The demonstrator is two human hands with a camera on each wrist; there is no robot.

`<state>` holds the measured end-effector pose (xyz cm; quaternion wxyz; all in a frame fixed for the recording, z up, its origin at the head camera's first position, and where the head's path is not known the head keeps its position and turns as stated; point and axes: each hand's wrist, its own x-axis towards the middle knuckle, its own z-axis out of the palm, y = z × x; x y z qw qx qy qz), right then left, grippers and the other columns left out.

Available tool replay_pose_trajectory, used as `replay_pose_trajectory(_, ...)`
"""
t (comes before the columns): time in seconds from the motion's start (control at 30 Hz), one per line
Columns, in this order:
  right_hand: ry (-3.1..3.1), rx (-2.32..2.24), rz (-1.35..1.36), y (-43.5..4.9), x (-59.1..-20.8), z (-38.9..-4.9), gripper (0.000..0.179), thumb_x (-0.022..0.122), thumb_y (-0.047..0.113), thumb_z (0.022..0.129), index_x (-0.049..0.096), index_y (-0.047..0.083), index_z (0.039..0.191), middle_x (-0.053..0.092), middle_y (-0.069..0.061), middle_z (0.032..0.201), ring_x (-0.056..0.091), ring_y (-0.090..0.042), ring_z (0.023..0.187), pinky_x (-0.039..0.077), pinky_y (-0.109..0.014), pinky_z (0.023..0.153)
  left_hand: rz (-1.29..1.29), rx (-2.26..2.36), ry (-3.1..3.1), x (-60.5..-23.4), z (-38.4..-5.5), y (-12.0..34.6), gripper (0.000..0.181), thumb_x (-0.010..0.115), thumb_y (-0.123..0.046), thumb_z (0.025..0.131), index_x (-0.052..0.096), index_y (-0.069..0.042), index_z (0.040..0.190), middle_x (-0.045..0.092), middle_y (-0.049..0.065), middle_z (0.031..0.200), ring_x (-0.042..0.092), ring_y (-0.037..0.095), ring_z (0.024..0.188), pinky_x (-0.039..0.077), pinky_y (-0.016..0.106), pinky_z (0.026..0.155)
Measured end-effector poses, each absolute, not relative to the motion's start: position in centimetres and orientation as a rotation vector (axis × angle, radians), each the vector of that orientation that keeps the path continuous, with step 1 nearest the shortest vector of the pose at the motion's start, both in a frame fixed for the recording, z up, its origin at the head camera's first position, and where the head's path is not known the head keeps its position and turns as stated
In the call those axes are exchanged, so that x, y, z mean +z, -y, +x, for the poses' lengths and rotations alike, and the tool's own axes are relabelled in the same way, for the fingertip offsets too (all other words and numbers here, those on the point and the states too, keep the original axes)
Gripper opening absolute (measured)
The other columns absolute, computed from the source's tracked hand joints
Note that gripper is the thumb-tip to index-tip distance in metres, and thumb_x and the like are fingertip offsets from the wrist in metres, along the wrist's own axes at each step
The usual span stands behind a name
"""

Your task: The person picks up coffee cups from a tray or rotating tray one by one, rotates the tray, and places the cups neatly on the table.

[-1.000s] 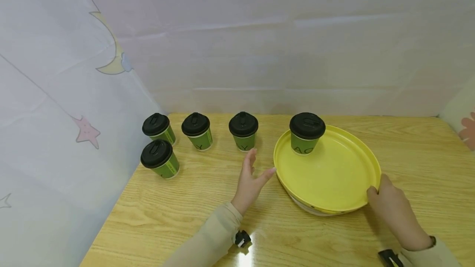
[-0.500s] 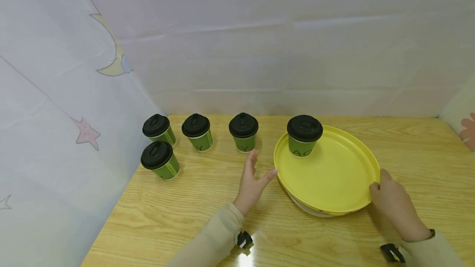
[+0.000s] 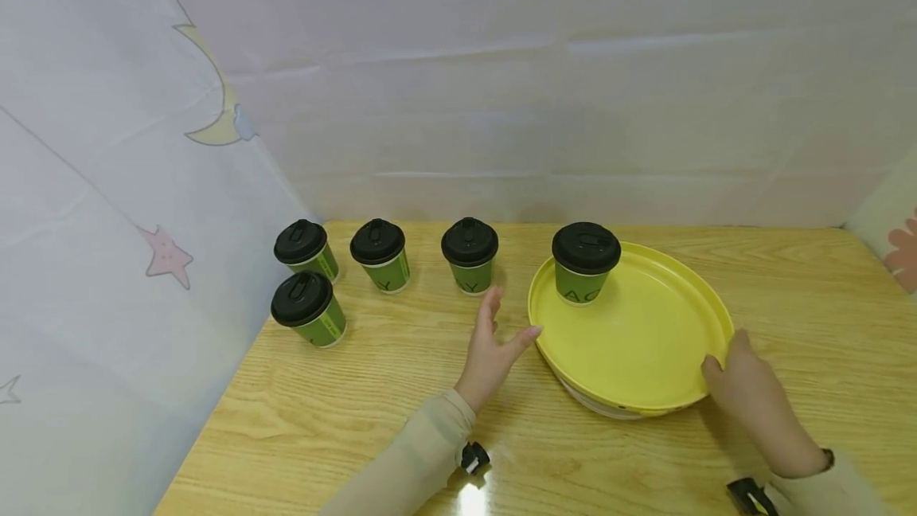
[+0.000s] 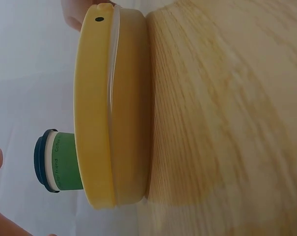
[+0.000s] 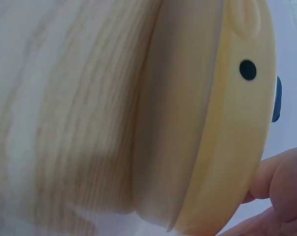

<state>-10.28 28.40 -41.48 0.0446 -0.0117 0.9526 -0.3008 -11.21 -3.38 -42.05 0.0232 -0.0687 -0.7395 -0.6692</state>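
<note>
A round yellow tray, shown from the side as a yellow disc over a paler base, stands on the table. One green paper cup with a black lid sits upright near its left back rim. My left hand is beside the left edge, fingers apart and holding nothing; its thumb tip is close to the rim, and touching or not is unclear. At the right edge my right hand holds the rim, thumb over it and index finger outside; the other fingers are hidden.
Several more green cups with black lids stand on the wooden table to the left: one cup behind my left hand, another cup further left, and a front cup at the left edge. A pale cloth backdrop rises behind.
The tray's top has turned slightly, bringing its cup a little left and nearer. My right thumb and index finger have spread apart. My left hand has edged slightly right.
</note>
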Motion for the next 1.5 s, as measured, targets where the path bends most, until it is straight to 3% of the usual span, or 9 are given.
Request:
replay_pose_trajectory(0.17, -2.918, -0.943, -0.047, -28.1, -41.6, -10.2, 0.053, 0.031, 0.004, 0.095, 0.011, -0.036, 0.124, 0.042, -0.008, 0.059, 0.041, -0.017, 0.044, 0.036, -0.026, 0.037, -0.224, -2.082, 2.318, -41.8, -11.5, 3.2, 0.093, 0.072, -0.032, 0.090, 0.011, -0.008, 0.156, 0.018, 0.015, 0.159, 0.017, 0.029, 0.145, 0.019, 0.049, 0.116)
replay_pose_trajectory(0.43, -2.923, -0.922, -0.087, -28.4, -41.9, -10.5, 0.056, 0.027, -0.002, 0.094, 0.000, -0.036, 0.129, 0.042, -0.014, 0.065, 0.041, -0.018, 0.047, 0.036, -0.026, 0.039, -0.272, -2.097, 2.360, -41.8, -12.1, 3.2, 0.097, 0.071, -0.033, 0.090, 0.005, -0.012, 0.157, 0.013, 0.010, 0.161, 0.015, 0.025, 0.146, 0.019, 0.049, 0.116)
replay_pose_trajectory(0.6, -2.944, -0.907, -0.105, -28.5, -42.0, -10.7, 0.056, 0.027, -0.004, 0.093, -0.001, -0.037, 0.128, 0.048, -0.043, 0.089, 0.045, -0.024, 0.055, 0.041, -0.032, 0.044, -0.294, -2.114, 2.370, -41.7, -12.5, 3.0, 0.096, 0.071, -0.031, 0.090, 0.005, -0.012, 0.157, 0.014, 0.008, 0.161, 0.015, 0.026, 0.146, 0.019, 0.047, 0.117)
replay_pose_trajectory(0.77, -2.950, -0.900, -0.118, -28.7, -42.0, -10.9, 0.058, 0.028, -0.004, 0.093, -0.003, -0.036, 0.130, 0.042, -0.055, 0.104, 0.049, -0.029, 0.059, 0.045, -0.038, 0.048, -0.274, -2.127, 2.388, -41.8, -12.9, 2.8, 0.095, 0.071, -0.029, 0.091, 0.006, -0.012, 0.157, 0.014, 0.008, 0.161, 0.014, 0.026, 0.146, 0.017, 0.046, 0.117)
replay_pose_trajectory(0.83, -2.947, -0.908, -0.112, -28.7, -42.1, -11.0, 0.058, 0.028, -0.004, 0.093, -0.003, -0.036, 0.130, 0.046, -0.050, 0.095, 0.048, -0.027, 0.056, 0.044, -0.037, 0.046, -0.262, -2.129, 2.393, -41.8, -13.1, 2.8, 0.095, 0.071, -0.030, 0.090, 0.006, -0.012, 0.157, 0.014, 0.008, 0.161, 0.014, 0.026, 0.146, 0.017, 0.045, 0.117)
replay_pose_trajectory(1.0, -2.949, -0.929, -0.096, -28.8, -42.1, -11.2, 0.061, 0.030, -0.003, 0.093, -0.005, -0.035, 0.130, 0.028, -0.060, 0.119, 0.055, -0.050, 0.081, 0.051, -0.056, 0.066, -0.245, -2.130, 2.404, -42.0, -13.6, 2.7, 0.094, 0.071, -0.028, 0.090, 0.007, -0.012, 0.157, 0.015, 0.006, 0.161, 0.015, 0.025, 0.146, 0.017, 0.044, 0.117)
replay_pose_trajectory(1.07, -2.934, -0.940, -0.078, -28.8, -42.1, -11.2, 0.063, 0.030, -0.001, 0.094, -0.008, -0.034, 0.131, 0.013, -0.060, 0.128, 0.044, -0.063, 0.105, 0.044, -0.067, 0.081, -0.243, -2.125, 2.410, -42.1, -13.7, 2.7, 0.093, 0.071, -0.025, 0.091, 0.007, -0.012, 0.157, 0.015, 0.006, 0.161, 0.015, 0.025, 0.146, 0.017, 0.043, 0.117)
replay_pose_trajectory(1.13, -2.920, -0.947, -0.066, -28.7, -42.1, -11.1, 0.064, 0.030, -0.001, 0.094, -0.011, -0.033, 0.132, 0.005, -0.060, 0.129, 0.032, -0.068, 0.114, 0.038, -0.071, 0.087, -0.245, -2.118, 2.416, -42.2, -13.9, 2.8, 0.093, 0.071, -0.025, 0.091, 0.007, -0.012, 0.157, 0.016, 0.006, 0.161, 0.015, 0.025, 0.146, 0.018, 0.043, 0.117)
replay_pose_trajectory(1.5, -2.958, -0.888, -0.151, -28.7, -42.3, -11.2, 0.061, 0.028, -0.011, 0.088, -0.009, -0.034, 0.131, 0.005, -0.060, 0.130, 0.038, -0.063, 0.109, 0.038, -0.069, 0.089, -0.291, -2.077, 2.454, -42.3, -14.8, 2.8, 0.094, 0.071, -0.023, 0.091, 0.006, -0.010, 0.157, 0.017, 0.006, 0.160, 0.017, 0.023, 0.146, 0.021, 0.043, 0.117)
